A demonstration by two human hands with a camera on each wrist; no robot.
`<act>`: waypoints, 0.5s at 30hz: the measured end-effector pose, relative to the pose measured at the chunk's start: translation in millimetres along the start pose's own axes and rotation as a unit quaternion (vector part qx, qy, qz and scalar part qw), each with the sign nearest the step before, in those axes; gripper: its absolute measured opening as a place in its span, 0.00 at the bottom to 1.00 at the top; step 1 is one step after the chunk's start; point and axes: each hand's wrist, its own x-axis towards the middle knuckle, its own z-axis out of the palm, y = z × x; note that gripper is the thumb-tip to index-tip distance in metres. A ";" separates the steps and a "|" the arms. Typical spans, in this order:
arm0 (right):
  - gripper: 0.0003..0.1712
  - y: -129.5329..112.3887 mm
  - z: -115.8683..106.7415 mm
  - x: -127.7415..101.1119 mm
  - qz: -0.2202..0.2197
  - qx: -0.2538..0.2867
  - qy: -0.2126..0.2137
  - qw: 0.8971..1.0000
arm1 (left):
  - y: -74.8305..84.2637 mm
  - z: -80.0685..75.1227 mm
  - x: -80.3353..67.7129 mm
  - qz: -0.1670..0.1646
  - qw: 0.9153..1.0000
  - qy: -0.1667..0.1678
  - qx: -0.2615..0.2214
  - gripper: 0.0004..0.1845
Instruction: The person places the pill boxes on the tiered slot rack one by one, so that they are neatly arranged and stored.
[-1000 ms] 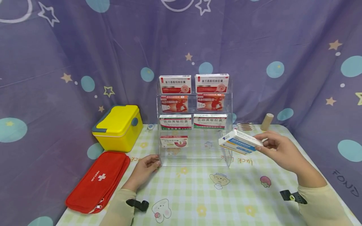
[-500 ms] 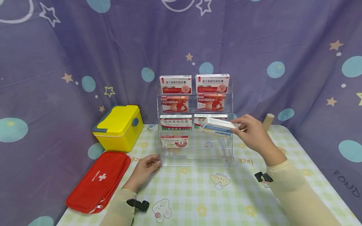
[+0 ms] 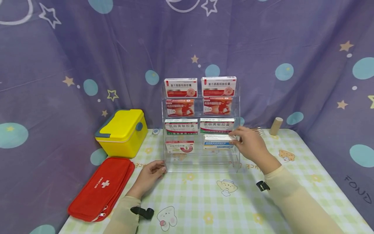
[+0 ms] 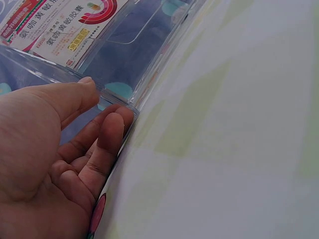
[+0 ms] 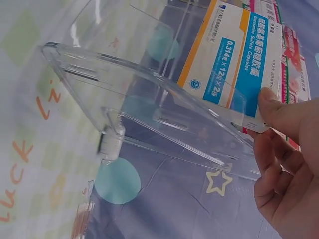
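Observation:
A clear acrylic display rack (image 3: 201, 167) stands on the table, tiered, with medicine boxes on its shelves. My right hand (image 3: 251, 146) pinches the right end of a white, blue and orange medicine box (image 3: 217, 142), thumb on its front face (image 5: 249, 64). That box sits at the lower right tier, level with a white and red box (image 3: 180, 147) on the left. My left hand (image 3: 149, 177) holds the rack's lower left corner, with thumb and curled fingers at its edge (image 4: 130, 105).
Three upper tiers carry pairs of boxes, such as the red ibuprofen-style boxes (image 3: 180, 108). To the left are a yellow case (image 3: 122, 133) and a red first-aid pouch (image 3: 100, 188). Behind on the right are a beige roll (image 3: 276, 126) and cotton swabs (image 3: 257, 130).
My right hand has brought the blue and white box leftward from beside the rack, then down into the lower right tier. The left hand has stayed at the rack's corner.

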 end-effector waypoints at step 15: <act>0.17 -3.6 5.6 -4.2 -0.011 -0.037 0.007 0.999 | -0.8 -0.3 1.5 -0.007 1.000 -0.005 -0.003 0.19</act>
